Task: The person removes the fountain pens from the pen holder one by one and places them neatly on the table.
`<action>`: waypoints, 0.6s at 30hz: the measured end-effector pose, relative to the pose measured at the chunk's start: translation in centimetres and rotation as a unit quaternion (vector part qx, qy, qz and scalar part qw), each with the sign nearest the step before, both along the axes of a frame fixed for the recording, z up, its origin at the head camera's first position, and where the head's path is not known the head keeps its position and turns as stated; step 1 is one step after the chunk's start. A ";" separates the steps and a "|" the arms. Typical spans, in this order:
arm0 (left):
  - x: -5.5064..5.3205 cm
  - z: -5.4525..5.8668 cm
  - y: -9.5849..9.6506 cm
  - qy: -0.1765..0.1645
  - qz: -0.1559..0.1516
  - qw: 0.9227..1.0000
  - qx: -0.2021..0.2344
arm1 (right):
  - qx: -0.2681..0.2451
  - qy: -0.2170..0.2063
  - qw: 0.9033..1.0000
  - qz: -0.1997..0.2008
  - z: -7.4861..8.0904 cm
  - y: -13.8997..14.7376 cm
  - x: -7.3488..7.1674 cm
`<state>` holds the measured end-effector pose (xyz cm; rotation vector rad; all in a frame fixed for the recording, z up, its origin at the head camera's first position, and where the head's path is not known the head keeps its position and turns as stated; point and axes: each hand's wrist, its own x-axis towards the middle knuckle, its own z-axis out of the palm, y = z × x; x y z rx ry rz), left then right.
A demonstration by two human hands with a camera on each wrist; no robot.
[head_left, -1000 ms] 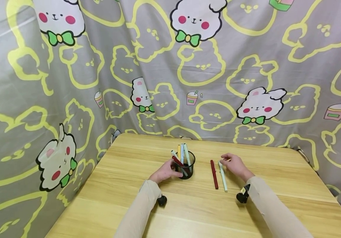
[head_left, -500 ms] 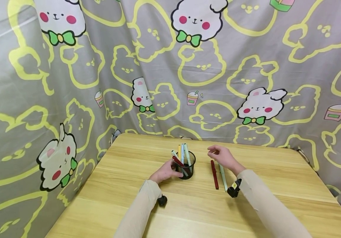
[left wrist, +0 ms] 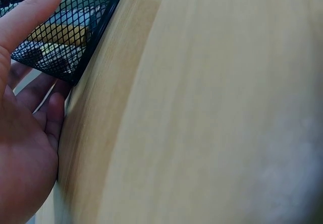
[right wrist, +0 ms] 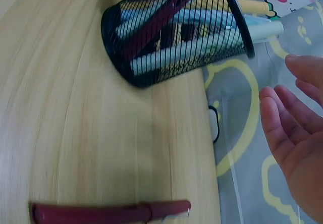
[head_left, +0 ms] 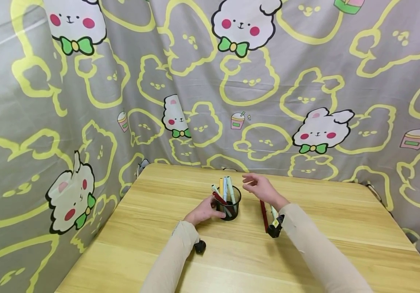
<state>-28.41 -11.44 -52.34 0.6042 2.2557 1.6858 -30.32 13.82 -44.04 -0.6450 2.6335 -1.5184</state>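
A black mesh pen holder [head_left: 233, 212] stands upright on the table. Inside lean several pens: a yellow pen [head_left: 221, 184], a dark red pen [head_left: 218, 197] and pale blue and green ones. My left hand [head_left: 203, 210] grips the holder from its left side; in the left wrist view the thumb lies across the mesh [left wrist: 75, 24] and the fingers go behind it. Just right of the holder, my right hand [head_left: 262, 190] is in the air with loosely bent fingers and nothing between them. Below it lie another dark red pen [head_left: 264, 216] and a light green pen [head_left: 273, 211], partly hidden by the right wrist.
The wooden table [head_left: 151, 203] reaches back to a grey patterned curtain [head_left: 253, 150], which also hangs along the left side. A small black camera [head_left: 200, 246] is on the left wrist, and another black camera [head_left: 275, 231] is on the right.
My right hand has moved left from above the light green pen toward the pen holder, without a pen. My left hand and the holder have stayed in place.
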 end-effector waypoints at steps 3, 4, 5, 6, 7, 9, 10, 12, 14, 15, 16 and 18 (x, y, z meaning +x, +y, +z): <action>0.0 -0.2 -0.1 0.017 -0.006 1.000 0.000 | -0.004 0.000 1.000 0.008 0.0 -0.7 -0.1; 0.0 -0.3 -0.1 0.020 -0.006 1.000 -0.001 | -0.004 0.002 1.000 0.012 0.0 -1.0 -0.2; 0.0 -0.3 -0.1 0.021 -0.006 1.000 0.000 | -0.005 0.001 1.000 0.015 0.0 -1.2 -0.2; 0.0 -0.3 -0.1 0.025 -0.006 1.000 -0.001 | -0.005 -0.001 1.000 0.017 0.0 -1.3 -0.2; 0.0 -0.3 0.0 0.022 -0.004 1.000 -0.002 | -0.003 -0.001 1.000 0.018 -0.1 -1.5 -0.3; 0.0 -0.3 0.1 0.014 0.002 1.000 -0.009 | 0.002 0.003 1.000 0.025 -0.2 -1.7 -0.4; -0.1 -0.3 0.1 0.006 0.006 1.000 -0.009 | 0.003 0.003 1.000 0.026 -0.2 -1.9 -0.4; -0.1 -0.3 0.2 -0.001 0.011 1.000 -0.014 | 0.004 0.008 1.000 0.030 -0.3 -2.1 -0.5; -0.2 -0.3 0.2 -0.006 0.015 1.000 -0.015 | 0.004 0.015 0.999 0.035 -0.4 -2.2 -0.5; -0.2 -0.3 0.2 -0.007 0.015 1.000 -0.015 | 0.001 0.016 0.999 0.038 -0.5 -2.3 -0.6; -0.2 -0.3 0.2 -0.007 0.015 1.000 -0.015 | -0.002 0.014 0.999 0.039 -0.5 -2.3 -0.6; 0.0 0.1 0.2 -0.011 0.015 1.000 -0.010 | -0.007 0.013 0.999 0.046 -0.2 -2.5 -0.3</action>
